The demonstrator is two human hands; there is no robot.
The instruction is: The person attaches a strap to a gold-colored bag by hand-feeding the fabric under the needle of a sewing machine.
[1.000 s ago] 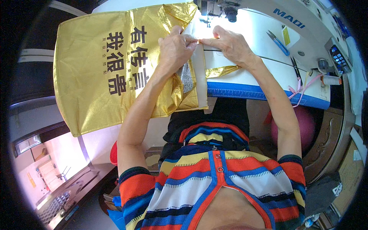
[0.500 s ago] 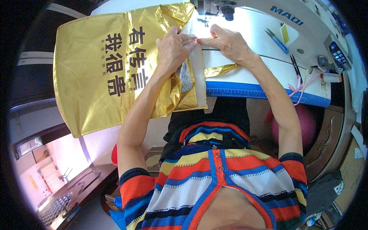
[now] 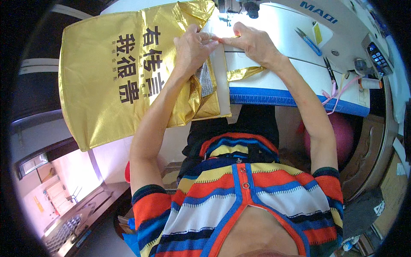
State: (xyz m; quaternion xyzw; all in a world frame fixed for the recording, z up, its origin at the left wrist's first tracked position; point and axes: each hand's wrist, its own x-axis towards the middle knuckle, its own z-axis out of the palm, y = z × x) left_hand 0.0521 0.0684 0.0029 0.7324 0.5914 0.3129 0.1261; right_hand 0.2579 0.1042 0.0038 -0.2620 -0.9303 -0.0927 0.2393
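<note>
A shiny gold bag [image 3: 100, 81] with large dark printed characters lies flat at the left, its pale-edged opening toward the right. My left hand [image 3: 193, 49] rests over that opening, thumb and fingers pinching the bag's edge. Fingertip to fingertip with it, my right hand [image 3: 257, 45] is closed on a gold strap. Part of this strap [image 3: 246, 73] runs from the bag's edge to beneath my right wrist. The exact spot between the fingertips is too small to make out. Just beyond both hands is the sewing machine's needle area [image 3: 229, 19], brightly lit.
Blue-handled thread snips [image 3: 309, 42] and black scissors [image 3: 329, 70] with pink ribbon [image 3: 338, 95] lie on the white table [image 3: 291, 79] at right. A blue ruled strip [image 3: 265, 96] lines its front edge. Beside the control panel [image 3: 378, 58] is a thread spool [image 3: 370, 83].
The bag has shifted very slightly away from me and to the left. Both hands keep nearly the same place and grip.
</note>
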